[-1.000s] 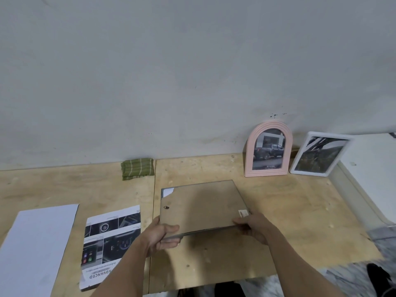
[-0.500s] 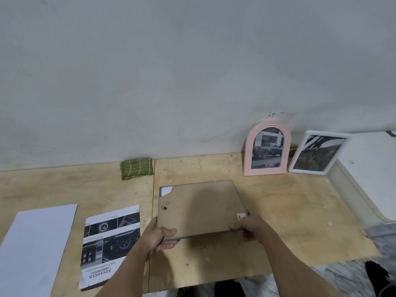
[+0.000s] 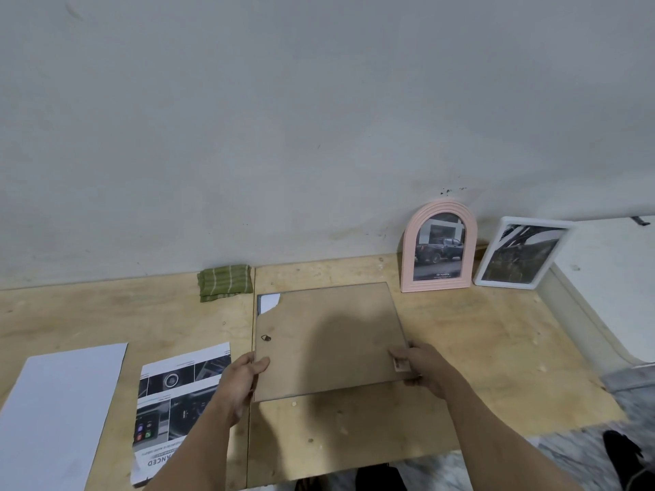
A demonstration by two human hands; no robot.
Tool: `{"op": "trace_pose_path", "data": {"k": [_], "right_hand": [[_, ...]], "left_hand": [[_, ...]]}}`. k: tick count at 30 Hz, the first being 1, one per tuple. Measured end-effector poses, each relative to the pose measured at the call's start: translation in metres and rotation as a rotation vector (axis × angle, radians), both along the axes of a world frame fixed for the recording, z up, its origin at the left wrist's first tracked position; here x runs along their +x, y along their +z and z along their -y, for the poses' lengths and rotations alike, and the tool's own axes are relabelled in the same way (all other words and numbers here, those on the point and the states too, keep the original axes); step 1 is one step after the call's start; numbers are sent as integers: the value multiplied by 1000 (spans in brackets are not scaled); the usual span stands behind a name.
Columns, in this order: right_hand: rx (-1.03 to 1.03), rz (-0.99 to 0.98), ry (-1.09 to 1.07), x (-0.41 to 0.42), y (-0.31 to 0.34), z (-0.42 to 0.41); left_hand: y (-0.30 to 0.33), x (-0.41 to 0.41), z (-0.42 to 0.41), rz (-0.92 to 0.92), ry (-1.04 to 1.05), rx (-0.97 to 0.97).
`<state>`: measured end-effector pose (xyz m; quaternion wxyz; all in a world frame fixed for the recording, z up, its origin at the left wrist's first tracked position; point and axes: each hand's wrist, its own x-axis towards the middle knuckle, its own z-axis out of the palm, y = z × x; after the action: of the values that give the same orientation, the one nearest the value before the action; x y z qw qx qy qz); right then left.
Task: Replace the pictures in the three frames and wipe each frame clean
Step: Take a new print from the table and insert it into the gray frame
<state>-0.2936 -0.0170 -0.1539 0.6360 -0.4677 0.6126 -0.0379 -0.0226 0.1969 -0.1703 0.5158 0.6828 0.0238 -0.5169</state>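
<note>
- A large frame (image 3: 328,340) lies face down near the middle of the plywood table (image 3: 478,349), its brown backing board up; a torn corner at 10 o'clock shows white paper beneath.
- The left hand (image 3: 241,379) grips the frame's 8 o'clock corner, thumb on top of the backing board, fingers curled under the edge.
- The right hand (image 3: 423,365) clamps the 4 o'clock corner, thumb pressed on a small tab (image 3: 400,365) there, the other fingers wrapped below the edge.
- Whether the frame's near edge rests on the table or is slightly lifted cannot be told.
- A small metal hanger (image 3: 266,337) sits on the backing near its 9 o'clock side.
- At 2 o'clock from the frame, a pink arched frame (image 3: 438,246) stands against the wall with a dark truck picture in it.
- Just beside it, further toward 3 o'clock, a white frame (image 3: 521,253) leans tilted against the wall.
- A folded green cloth (image 3: 224,282) lies at 11 o'clock, by the wall.
- At 8 o'clock, a printed car-interior sheet (image 3: 177,409) lies flat, and a blank white sheet (image 3: 56,412) lies beyond it toward 9 o'clock.
</note>
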Motion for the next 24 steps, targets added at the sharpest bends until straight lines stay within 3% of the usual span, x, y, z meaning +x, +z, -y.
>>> {"op": "trace_pose_path", "data": {"k": [7, 11, 15, 18, 20, 24], "right_hand": [[-208, 20, -177, 4, 6, 16], [-328, 30, -208, 11, 15, 13], [-452, 85, -200, 32, 48, 18], [-624, 110, -183, 58, 86, 22], [-756, 88, -140, 83, 110, 17], [-1042, -94, 88, 135, 146, -18]], "left_hand": [[4, 4, 5, -78, -82, -58], [5, 0, 9, -2, -68, 1], [22, -4, 26, 193, -75, 68], [52, -7, 57, 540, -170, 129], [84, -14, 85, 667, -158, -6], [160, -29, 126, 649, -180, -322]]}}
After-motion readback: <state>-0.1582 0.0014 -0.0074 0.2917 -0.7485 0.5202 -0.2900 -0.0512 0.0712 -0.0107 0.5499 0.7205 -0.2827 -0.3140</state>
